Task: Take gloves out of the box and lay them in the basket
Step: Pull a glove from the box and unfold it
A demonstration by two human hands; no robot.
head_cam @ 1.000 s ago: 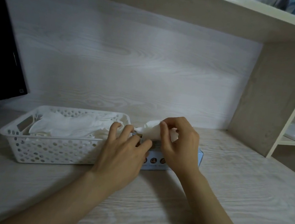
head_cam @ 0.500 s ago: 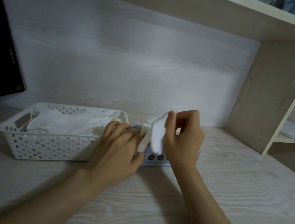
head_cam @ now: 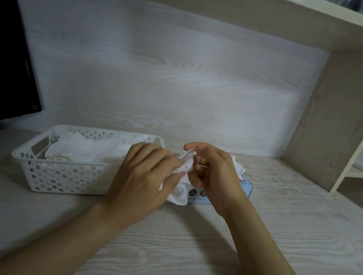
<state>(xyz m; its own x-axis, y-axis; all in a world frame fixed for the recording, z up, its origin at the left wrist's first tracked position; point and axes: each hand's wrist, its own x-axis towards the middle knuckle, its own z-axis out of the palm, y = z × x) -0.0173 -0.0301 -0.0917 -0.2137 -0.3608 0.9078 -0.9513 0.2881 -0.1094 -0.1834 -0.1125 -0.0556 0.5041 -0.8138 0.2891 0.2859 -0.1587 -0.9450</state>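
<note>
So a second ago the glove (head_cam: pixel 178 194) was only being pinched at the box (head_cam: pixel 246 190) opening by the right hand (head_cam: pixel 216 180), then it got lifted clear. Now it's held from both sides: the fingers of the left hand (head_cam: pixel 145 178) are curled onto its left edge, and the right fingers are pinched on its top. The glove hangs crumpled between the two hands, just in front of the box and above the worktop (head_cam: pixel 184 252).

So the pull-out part looks done for this one and it's probably being straightened. It's not in the basket (head_cam: pixel 63 175) yet, which sits just to the left with a pile of gloves (head_cam: pixel 92 149) already laid inside. More white stuff can be seen poking out of the box behind the right hand, so plenty is likely left to go.
</note>
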